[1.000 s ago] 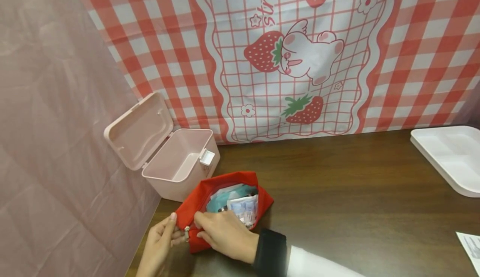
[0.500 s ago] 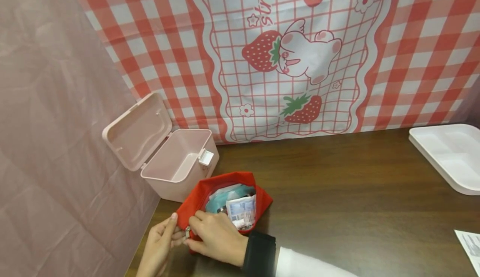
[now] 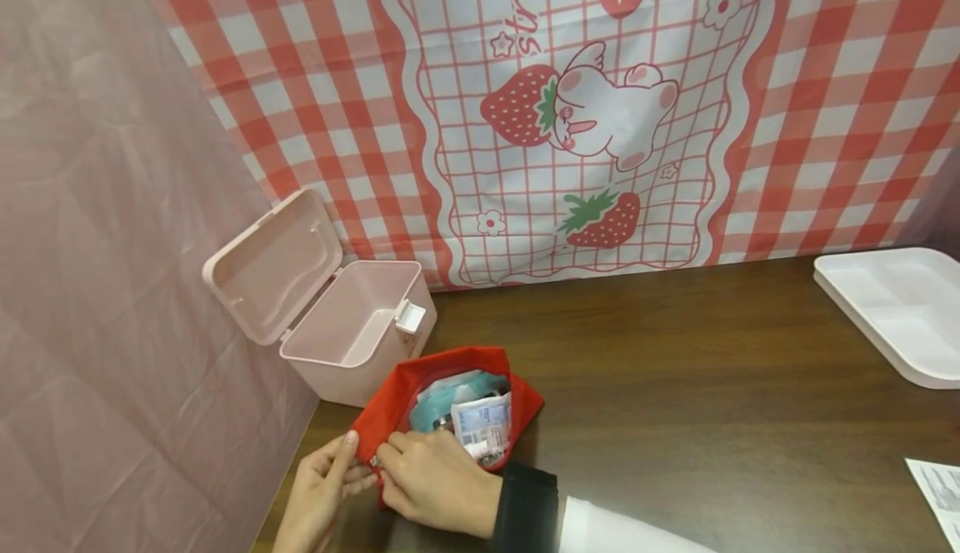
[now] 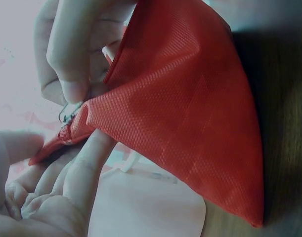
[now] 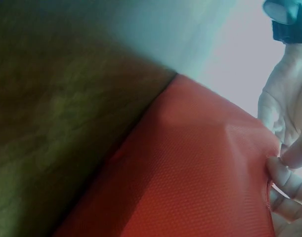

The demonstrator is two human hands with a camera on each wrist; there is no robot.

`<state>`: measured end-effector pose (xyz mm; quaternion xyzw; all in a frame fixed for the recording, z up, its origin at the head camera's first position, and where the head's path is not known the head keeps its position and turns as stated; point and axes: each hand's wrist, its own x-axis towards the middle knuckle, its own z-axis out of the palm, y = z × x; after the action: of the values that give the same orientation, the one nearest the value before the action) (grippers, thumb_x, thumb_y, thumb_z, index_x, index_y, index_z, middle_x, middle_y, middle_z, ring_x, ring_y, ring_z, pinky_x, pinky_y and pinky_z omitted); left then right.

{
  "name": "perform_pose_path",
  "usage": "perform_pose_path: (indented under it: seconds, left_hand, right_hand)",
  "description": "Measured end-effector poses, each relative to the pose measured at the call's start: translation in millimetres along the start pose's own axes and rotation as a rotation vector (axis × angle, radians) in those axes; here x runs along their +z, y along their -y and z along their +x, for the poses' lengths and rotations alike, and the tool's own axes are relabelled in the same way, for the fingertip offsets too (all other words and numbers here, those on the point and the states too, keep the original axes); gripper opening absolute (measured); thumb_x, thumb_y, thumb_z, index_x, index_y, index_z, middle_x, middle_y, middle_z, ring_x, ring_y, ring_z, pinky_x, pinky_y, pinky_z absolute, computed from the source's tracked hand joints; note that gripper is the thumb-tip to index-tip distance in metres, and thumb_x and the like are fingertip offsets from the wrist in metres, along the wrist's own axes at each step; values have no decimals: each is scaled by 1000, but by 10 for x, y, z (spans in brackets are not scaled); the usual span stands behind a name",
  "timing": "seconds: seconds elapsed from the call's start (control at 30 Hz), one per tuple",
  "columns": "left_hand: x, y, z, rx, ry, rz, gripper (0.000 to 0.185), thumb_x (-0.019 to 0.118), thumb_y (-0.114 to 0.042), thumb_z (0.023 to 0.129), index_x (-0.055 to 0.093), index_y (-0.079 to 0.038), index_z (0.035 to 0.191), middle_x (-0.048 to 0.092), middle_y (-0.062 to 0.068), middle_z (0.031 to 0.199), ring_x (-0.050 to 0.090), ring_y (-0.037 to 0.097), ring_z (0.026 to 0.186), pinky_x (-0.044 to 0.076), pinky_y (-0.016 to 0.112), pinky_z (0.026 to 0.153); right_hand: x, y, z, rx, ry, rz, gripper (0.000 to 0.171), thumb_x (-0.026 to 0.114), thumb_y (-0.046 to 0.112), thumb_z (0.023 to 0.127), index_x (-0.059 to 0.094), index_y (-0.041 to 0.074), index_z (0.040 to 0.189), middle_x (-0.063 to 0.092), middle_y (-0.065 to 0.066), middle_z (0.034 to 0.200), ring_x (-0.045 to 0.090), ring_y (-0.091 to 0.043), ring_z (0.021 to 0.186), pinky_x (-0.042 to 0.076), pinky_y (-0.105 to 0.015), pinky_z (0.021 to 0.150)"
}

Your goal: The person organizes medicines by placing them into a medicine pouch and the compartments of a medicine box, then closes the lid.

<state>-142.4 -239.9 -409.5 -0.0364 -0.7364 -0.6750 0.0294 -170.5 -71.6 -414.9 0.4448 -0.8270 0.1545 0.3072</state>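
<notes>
We look down on a dark wooden bench (image 3: pixel 712 370). At about seven o'clock in the head view sits a red fabric pouch (image 3: pixel 390 395), its mouth gaping open and showing a teal item (image 3: pixel 438 395) and a white printed packet (image 3: pixel 480 424) inside.

Both hands meet at the pouch's near-left corner. The left hand (image 3: pixel 318 495) pinches the corner of the fabric between thumb and fingers; from the left wrist view, its fingers (image 4: pixel 86 168) lie under the cloth edge. The right hand (image 3: pixel 438 482), in a dark cuff and white sleeve, pinches the small metal zipper pull (image 4: pixel 66 116) at that same corner, fingers pressed close together.

Just behind the pouch, at about ten o'clock, a pink plastic box (image 3: pixel 352 324) stands with its hinged lid (image 3: pixel 270 266) thrown back against a pink wall cover. A red-checked strawberry cloth (image 3: pixel 585 120) hangs behind. A white compartment tray (image 3: pixel 892 311) rests at three o'clock, and a paper sheet (image 3: pixel 937 486) lies at the four o'clock edge.

We judge the risks as these: the white packet stands up high in the mouth, so it could catch in the zipper teeth; and if the left pinch slips, the soft cloth could bunch and jam the pull.
</notes>
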Motion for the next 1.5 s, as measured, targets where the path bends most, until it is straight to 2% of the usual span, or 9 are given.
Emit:
perform_pose_path:
  seconds: [0.13,0.17,0.33,0.47,0.7,0.87,1.1,1.37,1.5]
  left_hand:
    - [31,21,-10,32,-4,47,20,47,-5,93,59,10,100,70,0,82,68,15,73,55,29,63]
    - [33,26,-12,39,5,48,19,47,-3,93,59,9,101,71,0,82,68,15,73,55,29,63]
    - [21,25,-25,152,108,24,22,42,2,93,55,18,100,71,-4,86,67,10,75,55,26,65]
    - [52,17,-29,209,148,14,23,41,3,93,52,23,100,70,-6,88,67,9,76,55,26,65]
    - [122,3,-45,238,126,20,24,43,4,92,49,27,99,70,-5,86,67,9,72,55,27,62]
    - [153,-3,-45,268,105,55,22,45,4,91,52,25,96,68,-7,83,65,7,68,55,27,59]
    - [169,-16,-37,315,92,116,19,47,5,90,56,22,95,67,-9,79,64,4,66,54,27,55]
    - [179,1,-34,351,84,153,15,49,7,88,59,18,92,67,-6,78,63,5,64,54,28,53]
    - [190,12,-29,365,35,194,13,51,9,86,61,16,91,65,-6,75,62,4,61,53,27,52]
  right_hand:
    - [-27,-16,-25,31,-15,81,11,62,21,75,52,19,73,50,10,67,48,-3,53,27,-13,41]
    - [-35,-24,-31,37,-20,98,11,62,21,75,52,19,72,49,10,66,46,-2,52,26,-12,41]
    - [-90,-74,-51,50,-51,171,15,61,17,73,47,22,69,42,14,62,36,4,49,22,-8,44]
    - [-134,-110,-67,66,-55,247,17,60,15,73,45,23,67,39,16,62,32,6,50,21,-6,44]
    - [-205,-150,-99,85,-20,315,17,59,14,74,46,22,67,39,15,62,31,6,51,21,-6,44]
    - [-286,-187,-99,78,0,360,18,59,11,73,45,21,67,40,13,62,32,6,52,22,-5,46]
    - [-375,-269,-113,116,51,435,17,59,8,73,46,17,67,40,11,62,33,3,55,22,-5,49]
    - [-463,-403,-181,138,86,400,17,58,10,74,45,18,67,40,12,62,34,2,55,21,-6,50]
    - [-505,-469,-229,146,57,343,18,59,11,71,44,19,66,40,13,61,34,3,54,21,-7,49]
